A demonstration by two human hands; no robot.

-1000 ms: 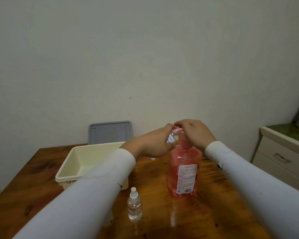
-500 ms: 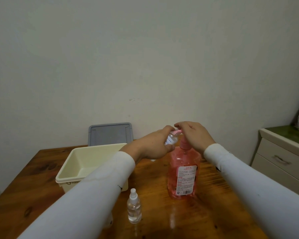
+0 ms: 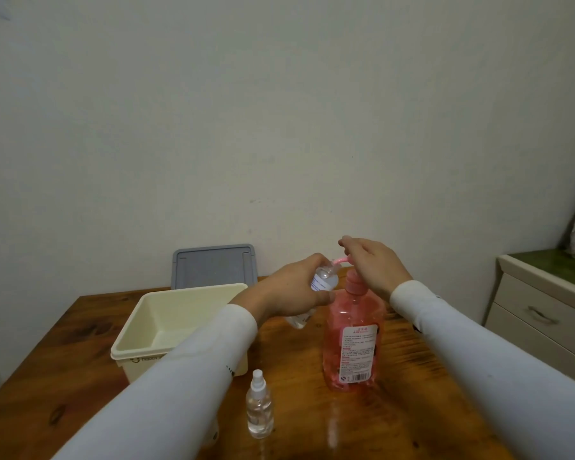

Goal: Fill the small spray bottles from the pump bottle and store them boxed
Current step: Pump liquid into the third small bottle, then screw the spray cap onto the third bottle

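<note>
1. Since the earlier frames the right hand (image 3: 372,267) has risen a little with the pump head, so the pink spout (image 3: 341,261) now shows clear of the knuckles; the left hand (image 3: 296,290) has stayed close against it.
2. Left fingers (image 3: 322,298) curl round the small spray bottle (image 3: 324,279), gripping its body. It is uncapped and tilted, long axis running from lower left up to the right, mouth raised to the spout tip.
3. Right fingers (image 3: 347,242) are loosely bent over the top of the pump head, the palm resting on it; they hold nothing pinched.
4. Everything turns on one relation: the spout tip points left and down at the small bottle's mouth, touching or just inside it; I cannot tell which. The next press goes straight down the pump bottle's (image 3: 352,343) upright axis, so the left hand must follow the spout downward.
5. The pump bottle stands near the middle of the desk (image 3: 412,410), towards its far edge.
6. A second spray bottle (image 3: 259,410), capped and upright, stands near the desk's near edge, well apart from both hands.
7. The cream box (image 3: 153,348) sits open towards the far left corner, its grey lid (image 3: 213,265) leaning on the wall behind.
</note>
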